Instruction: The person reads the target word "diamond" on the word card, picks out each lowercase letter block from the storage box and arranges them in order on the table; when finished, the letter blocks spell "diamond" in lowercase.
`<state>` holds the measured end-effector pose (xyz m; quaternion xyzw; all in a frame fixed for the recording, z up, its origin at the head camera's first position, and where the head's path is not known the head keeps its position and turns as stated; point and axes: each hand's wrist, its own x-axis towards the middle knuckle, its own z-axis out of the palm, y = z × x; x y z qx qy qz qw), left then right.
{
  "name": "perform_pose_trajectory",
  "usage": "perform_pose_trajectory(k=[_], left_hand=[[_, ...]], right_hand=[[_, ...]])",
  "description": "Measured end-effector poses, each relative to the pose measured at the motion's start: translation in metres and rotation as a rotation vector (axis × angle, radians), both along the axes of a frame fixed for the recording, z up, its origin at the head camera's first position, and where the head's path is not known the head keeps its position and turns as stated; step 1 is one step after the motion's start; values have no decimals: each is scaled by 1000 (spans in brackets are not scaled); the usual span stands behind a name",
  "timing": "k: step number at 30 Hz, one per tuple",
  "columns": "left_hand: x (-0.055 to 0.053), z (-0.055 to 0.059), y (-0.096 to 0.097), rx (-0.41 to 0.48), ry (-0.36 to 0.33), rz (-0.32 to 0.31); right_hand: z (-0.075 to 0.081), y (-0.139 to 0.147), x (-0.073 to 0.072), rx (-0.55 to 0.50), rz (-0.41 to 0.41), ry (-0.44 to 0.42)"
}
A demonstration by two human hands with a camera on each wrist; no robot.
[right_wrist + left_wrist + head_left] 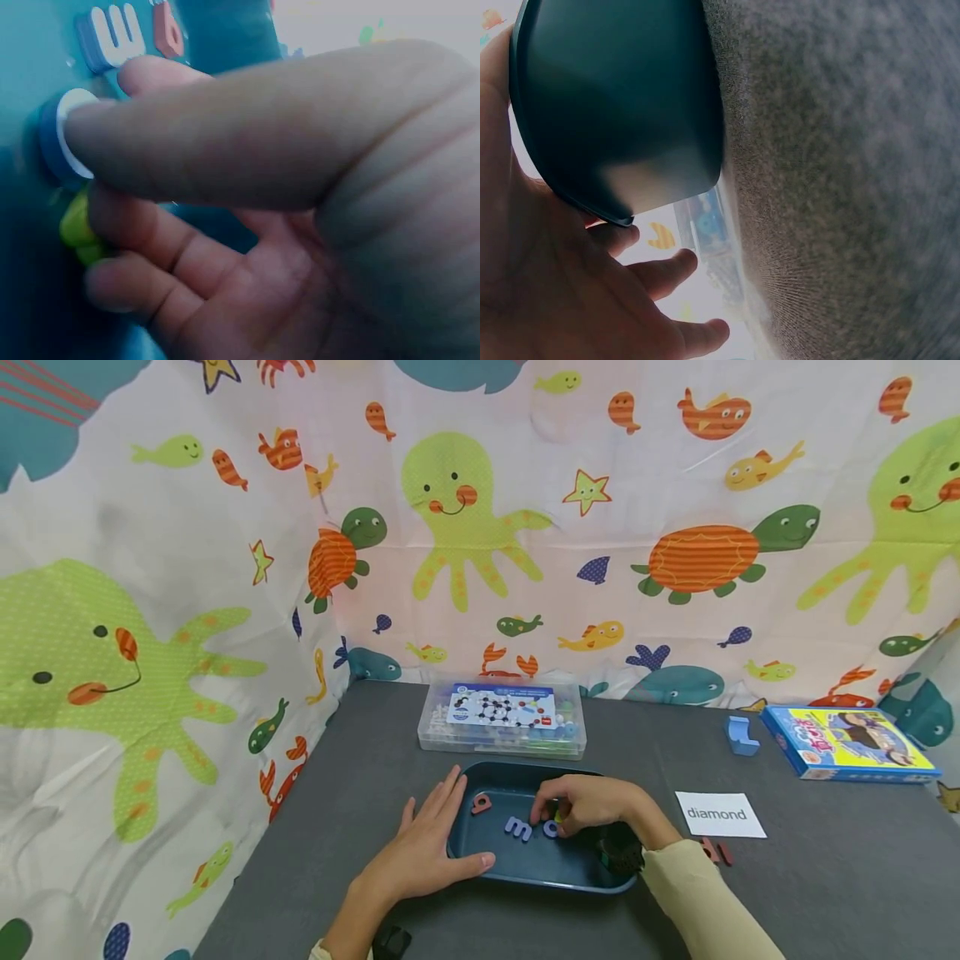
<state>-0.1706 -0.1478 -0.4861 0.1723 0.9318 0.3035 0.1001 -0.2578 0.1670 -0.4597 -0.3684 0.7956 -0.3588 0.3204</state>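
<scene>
A dark blue tray (525, 870) lies on the table with several toy letters in it. My left hand (422, 842) rests along the tray's left rim, fingers straight and thumb spread over the near edge; the left wrist view shows the palm beside the tray's wall (622, 97). Inside the tray, my right hand (592, 802) curls over a blue letter o (551, 829), thumb on it and index fingertip beside it. Partly hidden under the other fingers is a yellow-green piece (79, 225). A blue letter m (517, 828) and a red letter (481, 803) lie to the left.
Right of the tray lies a white card (720, 815) reading "diamond", with red letters (724, 853) just below it. A clear plastic case (502, 742) stands behind the tray. Farther right are a blue block-like piece (741, 737) and a blue-yellow box (847, 743).
</scene>
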Motion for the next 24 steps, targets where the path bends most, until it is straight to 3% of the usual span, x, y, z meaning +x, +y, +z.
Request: perform_pose_trajectory(k=[6, 14, 20, 24], left_hand=[[0, 1, -1, 13, 5, -7], [1, 1, -1, 19, 1, -14], [0, 1, 1, 13, 2, -12], [1, 2, 0, 13, 8, -10]], right_hand=[[-2, -5, -4, -12, 53, 27], [-3, -8, -3, 24, 50, 73], [1, -8, 1, 64, 46, 52], [3, -13, 4, 85, 72, 135]])
